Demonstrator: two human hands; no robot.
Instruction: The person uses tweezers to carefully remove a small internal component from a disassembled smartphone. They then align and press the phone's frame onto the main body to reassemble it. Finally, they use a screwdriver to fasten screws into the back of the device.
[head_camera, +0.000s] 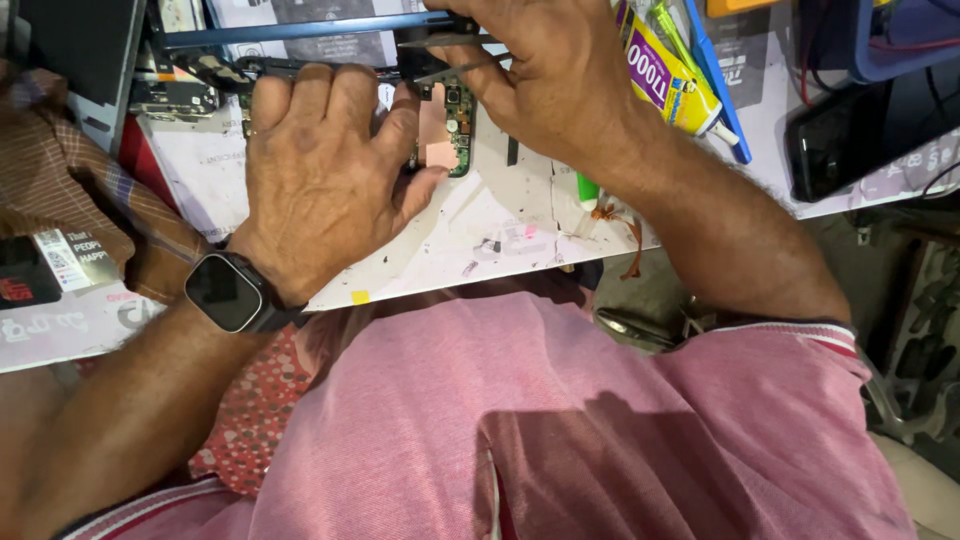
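head view, looking straight down over a pink shirt (560, 420) to a white work mat (480, 235) on a cluttered bench.

item: left hand (320, 170), knuckles up, fingers curled and pressed down on an opened phone (452, 120); a black smartwatch (228, 292) sits on the wrist. the hand covers most of the device, and it steadies the phone rather than closing round it.

item: right hand (545, 85), reaching in from the upper right, fingers pinched narrow on metal tweezers (450, 55) whose tips point left, just above the exposed board.

item: the opened phone, lying flat on the mat between the two hands, back cover off. a green circuit board with small components and a copper-coloured patch (437, 135) show in the gap by the left thumb. the rest is hidden under the hands.

item: blue phone frame or tray edge (300, 28), along the top, just behind the fingers.

item: yellow glue tube (665, 75), lying tilted to the right of the right hand, touching a blue strip.

item: dark phone (835, 150), face up, well apart at the far right.

item: checked cloth (70, 190), bunched at the left edge.

progress, as a judgement: the device is already open and its board bared, so disassembly looks done; the fine work with the tweezers on the board appears in hand. no cover is back on, so closing up seems left to do.
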